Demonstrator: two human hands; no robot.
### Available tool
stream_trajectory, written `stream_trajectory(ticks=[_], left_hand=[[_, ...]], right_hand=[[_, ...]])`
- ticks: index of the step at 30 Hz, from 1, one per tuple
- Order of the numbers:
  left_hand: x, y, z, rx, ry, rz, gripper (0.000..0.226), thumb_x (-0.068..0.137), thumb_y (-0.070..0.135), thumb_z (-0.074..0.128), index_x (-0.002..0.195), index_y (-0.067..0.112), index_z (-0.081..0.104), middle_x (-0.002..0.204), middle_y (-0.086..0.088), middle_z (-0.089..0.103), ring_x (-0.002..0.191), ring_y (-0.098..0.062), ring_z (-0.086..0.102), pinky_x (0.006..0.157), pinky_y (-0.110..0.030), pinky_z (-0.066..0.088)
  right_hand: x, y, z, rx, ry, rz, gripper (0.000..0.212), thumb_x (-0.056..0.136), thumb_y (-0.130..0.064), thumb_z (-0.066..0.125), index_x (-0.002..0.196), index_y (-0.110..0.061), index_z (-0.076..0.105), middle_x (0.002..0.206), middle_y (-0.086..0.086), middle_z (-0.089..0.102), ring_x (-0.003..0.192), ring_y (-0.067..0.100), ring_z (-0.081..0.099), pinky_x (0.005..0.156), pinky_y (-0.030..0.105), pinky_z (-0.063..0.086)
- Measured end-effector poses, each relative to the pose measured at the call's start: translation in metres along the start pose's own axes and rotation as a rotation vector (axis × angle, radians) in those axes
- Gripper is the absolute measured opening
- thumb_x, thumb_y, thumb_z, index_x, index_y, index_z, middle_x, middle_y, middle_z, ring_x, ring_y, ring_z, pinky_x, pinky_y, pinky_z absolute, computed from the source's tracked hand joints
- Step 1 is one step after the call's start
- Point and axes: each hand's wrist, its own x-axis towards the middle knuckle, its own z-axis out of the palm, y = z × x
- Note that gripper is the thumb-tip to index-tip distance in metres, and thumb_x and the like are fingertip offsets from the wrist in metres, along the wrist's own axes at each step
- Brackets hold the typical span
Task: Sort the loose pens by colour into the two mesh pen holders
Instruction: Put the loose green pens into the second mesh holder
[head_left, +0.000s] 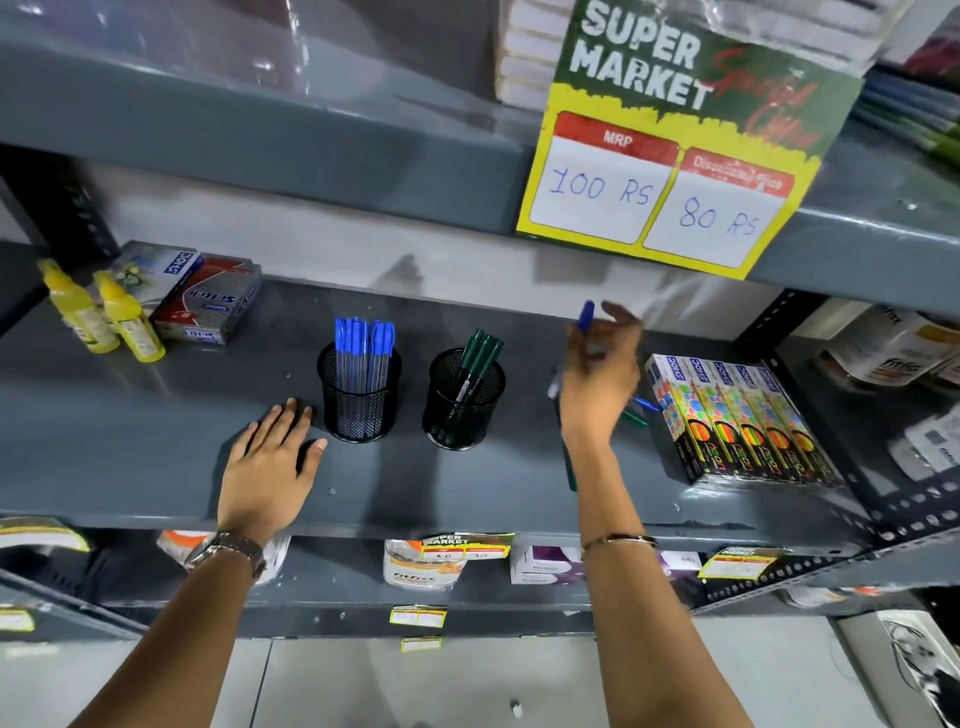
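While the right hand (597, 374) pinches a blue-capped pen (587, 316) aloft | left hand (272, 457) open, flat on grey metal shelf (156, 441) beside blue-filled black mesh holder (359, 397) | risk: misfiling into green-filled black mesh holder (464, 400), nearer | loose pens (638, 410) beyond wrist could roll.

Grey shelf (156, 441), two mesh holders (359, 395), boxes (743, 421), bottles (124, 317)

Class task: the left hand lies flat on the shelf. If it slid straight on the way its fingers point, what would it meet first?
The left hand points up and slightly right, so it would probably brush the blue-pen holder first; depth is uncertain.
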Motion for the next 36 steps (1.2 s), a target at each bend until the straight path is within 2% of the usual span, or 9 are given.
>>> stream_trajectory(ticks=[2, 5, 8, 10, 16, 21, 25, 31, 36], left_hand=[[0.0, 0.001, -0.001, 0.003, -0.004, 0.001, 0.06, 0.09, 0.043, 0.027, 0.13, 0.006, 0.052, 0.137, -0.016, 0.049, 0.128, -0.03, 0.043, 0.106, -0.04, 0.023], [0.0, -0.001, -0.002, -0.009, -0.003, 0.002, 0.058, 0.09, 0.042, 0.029, 0.128, 0.005, 0.053, 0.136, -0.018, 0.05, 0.125, -0.032, 0.046, 0.104, -0.041, 0.027], [0.0, -0.001, -0.003, -0.031, -0.007, -0.006, 0.06, 0.089, 0.043, 0.029, 0.13, 0.006, 0.052, 0.138, -0.017, 0.047, 0.127, -0.032, 0.044, 0.104, -0.042, 0.029], [0.001, -0.001, -0.004, -0.037, -0.008, -0.009, 0.06, 0.089, 0.044, 0.029, 0.13, 0.007, 0.052, 0.139, -0.016, 0.047, 0.128, -0.031, 0.044, 0.104, -0.041, 0.028], [0.001, -0.002, -0.005, -0.016, -0.029, -0.009, 0.057, 0.09, 0.043, 0.032, 0.128, 0.007, 0.054, 0.137, -0.016, 0.049, 0.125, -0.03, 0.046, 0.104, -0.037, 0.023], [0.0, 0.001, -0.006, 0.003, -0.014, 0.002, 0.056, 0.09, 0.041, 0.032, 0.127, 0.006, 0.055, 0.134, -0.016, 0.052, 0.124, -0.03, 0.048, 0.104, -0.037, 0.024], [-0.001, 0.0, -0.003, 0.001, 0.0, 0.004, 0.057, 0.09, 0.043, 0.031, 0.128, 0.007, 0.055, 0.136, -0.014, 0.051, 0.126, -0.028, 0.046, 0.105, -0.036, 0.022], [0.002, -0.002, 0.001, 0.01, 0.014, 0.006, 0.061, 0.09, 0.046, 0.028, 0.13, 0.007, 0.052, 0.138, -0.014, 0.048, 0.128, -0.029, 0.043, 0.106, -0.039, 0.023], [0.003, -0.004, 0.006, 0.034, 0.007, 0.003, 0.065, 0.09, 0.049, 0.025, 0.133, 0.007, 0.049, 0.141, -0.012, 0.046, 0.131, -0.027, 0.04, 0.108, -0.037, 0.021]], right_hand=[[-0.002, -0.038, 0.022, 0.191, -0.009, -0.008, 0.028, 0.086, -0.008, 0.063, 0.097, -0.027, 0.046, 0.078, -0.017, 0.057, 0.054, -0.008, 0.055, 0.053, 0.014, 0.044], [-0.013, -0.07, 0.057, 0.27, -0.079, -0.045, 0.036, 0.086, -0.011, 0.065, 0.083, -0.04, 0.044, 0.076, -0.011, 0.06, 0.057, -0.003, 0.054, 0.057, 0.024, 0.049], [-0.032, -0.075, 0.086, 0.217, -0.234, -0.083, 0.026, 0.086, -0.008, 0.064, 0.088, -0.029, 0.048, 0.082, 0.0, 0.063, 0.062, 0.003, 0.061, 0.064, 0.034, 0.057], [-0.044, -0.07, 0.102, 0.145, -0.356, -0.091, 0.021, 0.086, -0.008, 0.062, 0.101, -0.015, 0.05, 0.088, 0.008, 0.068, 0.073, 0.023, 0.066, 0.069, 0.046, 0.056], [-0.067, -0.036, 0.128, -0.223, -0.667, -0.15, 0.025, 0.091, -0.017, 0.057, 0.113, -0.014, 0.047, 0.111, 0.015, 0.062, 0.093, 0.037, 0.063, 0.075, 0.048, 0.053], [-0.069, -0.018, 0.12, -0.409, -0.528, -0.318, 0.028, 0.089, -0.029, 0.058, 0.111, -0.013, 0.06, 0.114, 0.016, 0.056, 0.103, 0.036, 0.053, 0.087, 0.046, 0.046], [-0.041, 0.006, 0.09, -0.45, -0.255, -0.344, 0.029, 0.089, -0.032, 0.055, 0.109, -0.012, 0.061, 0.111, 0.017, 0.062, 0.097, 0.037, 0.057, 0.079, 0.043, 0.047], [0.025, 0.1, 0.005, -0.718, -0.199, 0.053, 0.049, 0.093, -0.043, 0.043, 0.121, -0.003, 0.05, 0.124, 0.026, 0.054, 0.114, 0.043, 0.047, 0.092, 0.049, 0.038], [0.056, 0.15, -0.041, -0.889, -0.39, 0.221, 0.065, 0.096, -0.046, 0.035, 0.142, -0.001, 0.022, 0.152, 0.021, 0.026, 0.138, 0.038, 0.027, 0.11, 0.048, 0.027]])
